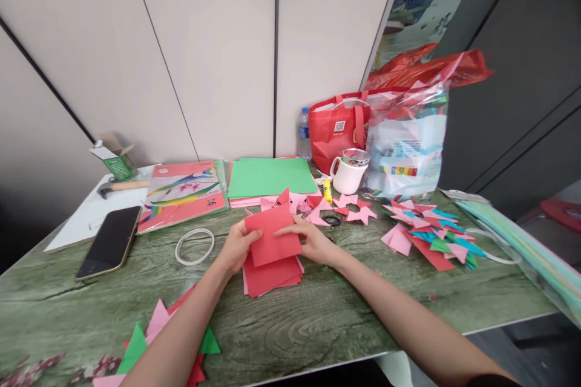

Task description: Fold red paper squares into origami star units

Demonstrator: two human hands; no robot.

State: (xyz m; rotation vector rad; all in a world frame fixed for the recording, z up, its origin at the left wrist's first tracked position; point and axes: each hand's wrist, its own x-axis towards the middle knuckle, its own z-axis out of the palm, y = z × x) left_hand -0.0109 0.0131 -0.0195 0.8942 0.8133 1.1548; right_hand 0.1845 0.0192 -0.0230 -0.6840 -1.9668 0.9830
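Bare forearms (184, 323) reach in toward a red paper square (275, 248) directly between the hands. The left hand (238, 247) pinches its left edge, thumb on top; the right hand (315, 240) lays fingers over its upper right, its grip unclear. Neither is nearer; the sheet has no obvious long axis. Just beneath sits a paper stack (272, 281) on the green, wood-patterned worktop (258, 338), which meets pale panels (227, 54) behind.

The red square (275, 239) partly hides the paper stack (271, 278).

Red bag (329, 148): QR code (339, 126); packet (175, 193): CE (212, 203)
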